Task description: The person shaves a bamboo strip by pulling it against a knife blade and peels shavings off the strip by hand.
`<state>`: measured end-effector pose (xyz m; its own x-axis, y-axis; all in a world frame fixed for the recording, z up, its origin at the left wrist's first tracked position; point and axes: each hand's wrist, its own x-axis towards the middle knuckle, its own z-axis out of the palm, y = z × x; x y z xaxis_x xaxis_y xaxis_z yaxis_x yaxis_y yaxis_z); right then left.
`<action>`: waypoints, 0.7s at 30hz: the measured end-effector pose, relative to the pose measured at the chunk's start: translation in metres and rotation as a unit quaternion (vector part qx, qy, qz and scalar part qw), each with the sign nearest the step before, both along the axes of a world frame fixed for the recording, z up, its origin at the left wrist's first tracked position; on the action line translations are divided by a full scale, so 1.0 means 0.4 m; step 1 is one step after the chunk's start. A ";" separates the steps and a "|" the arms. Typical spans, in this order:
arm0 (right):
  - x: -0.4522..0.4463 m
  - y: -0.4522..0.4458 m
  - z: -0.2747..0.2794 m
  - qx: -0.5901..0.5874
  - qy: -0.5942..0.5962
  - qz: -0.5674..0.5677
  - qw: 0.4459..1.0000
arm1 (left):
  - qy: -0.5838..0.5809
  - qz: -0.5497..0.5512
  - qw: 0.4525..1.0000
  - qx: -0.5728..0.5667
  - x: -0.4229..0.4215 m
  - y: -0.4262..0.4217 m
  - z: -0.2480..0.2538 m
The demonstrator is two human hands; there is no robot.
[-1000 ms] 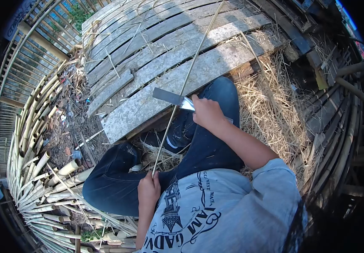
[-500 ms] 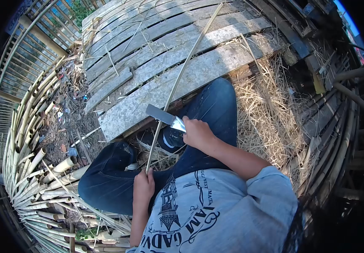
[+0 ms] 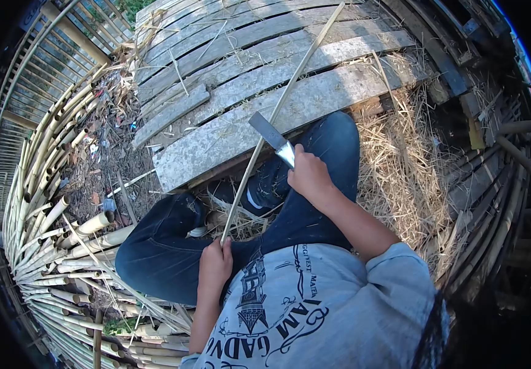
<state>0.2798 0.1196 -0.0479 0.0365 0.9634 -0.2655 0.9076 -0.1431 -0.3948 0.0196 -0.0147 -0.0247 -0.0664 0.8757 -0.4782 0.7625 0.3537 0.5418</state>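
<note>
A long, thin bamboo strip (image 3: pixel 298 75) runs from my lap up across the wooden slat platform (image 3: pixel 207 154). Its near end is gripped in my left hand (image 3: pixel 215 263), fingers closed, beside my bent knee. My right hand (image 3: pixel 310 175) is wrapped around the handle of a broad, square-ended knife (image 3: pixel 268 131); the handle itself is mostly hidden. The blade lies across the strip near the platform's front edge, its tip pointing up and left. Whether the edge bites into the strip, I cannot tell.
Cut bamboo poles (image 3: pixel 87 227) are piled along the left, below a bamboo fence (image 3: pixel 50 74). Straw-like shavings (image 3: pixel 400 178) cover the ground at right. A short loose board (image 3: pixel 173 117) rests on the platform's left side. Dark planks and poles (image 3: pixel 483 203) crowd the far right.
The knife has moved up and right along the strip, away from my left hand, and its blade is more steeply angled. My left hand keeps its hold; the whole view has shifted slightly.
</note>
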 end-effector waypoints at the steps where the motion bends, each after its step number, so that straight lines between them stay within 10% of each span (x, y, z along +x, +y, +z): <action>1: 0.001 -0.005 0.006 -0.004 0.002 0.002 1.000 | 0.005 -0.001 1.000 -0.004 0.001 -0.003 0.000; 21: 0.026 0.012 0.033 -0.051 0.007 0.061 0.997 | 0.019 -0.002 1.000 0.019 -0.006 -0.009 -0.012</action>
<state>0.2904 0.1243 -0.0346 -0.0829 0.9288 -0.3611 0.9150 -0.0726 -0.3969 0.0173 -0.0185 -0.0295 -0.0796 0.8938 -0.4413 0.7839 0.3296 0.5262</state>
